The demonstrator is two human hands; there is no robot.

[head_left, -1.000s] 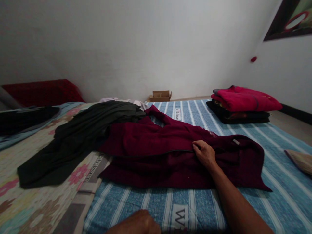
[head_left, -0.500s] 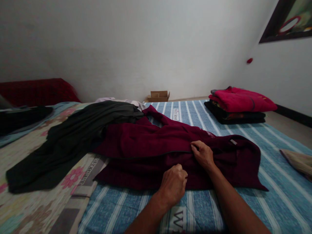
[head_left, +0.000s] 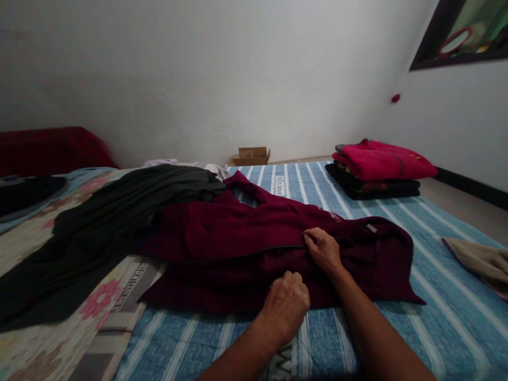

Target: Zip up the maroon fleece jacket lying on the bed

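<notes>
A maroon zip-front jacket [head_left: 238,227] lies spread sideways over the bed, its collar with a small white label toward the right. My right hand [head_left: 323,250] pinches the dark zipper edge near the middle of the front. Nearer to me, my left hand [head_left: 286,304] is closed on the jacket's near front panel, its fingertips hidden behind the knuckles. To the left, a dark green garment [head_left: 119,222] lies crumpled, touching the jacket's hem end.
Blue striped bedding [head_left: 448,317] lies under the jacket, with a floral cover [head_left: 99,301] at left. Folded clothes [head_left: 381,164], pink over black, are stacked at the back right. A beige cloth [head_left: 476,259] lies at the right edge. Behind the bed is a cardboard box [head_left: 254,156].
The view has turned slightly to the right, so everything sits further left. My left hand has shifted a little closer to my right hand, which keeps its pinch on the zipper edge.
</notes>
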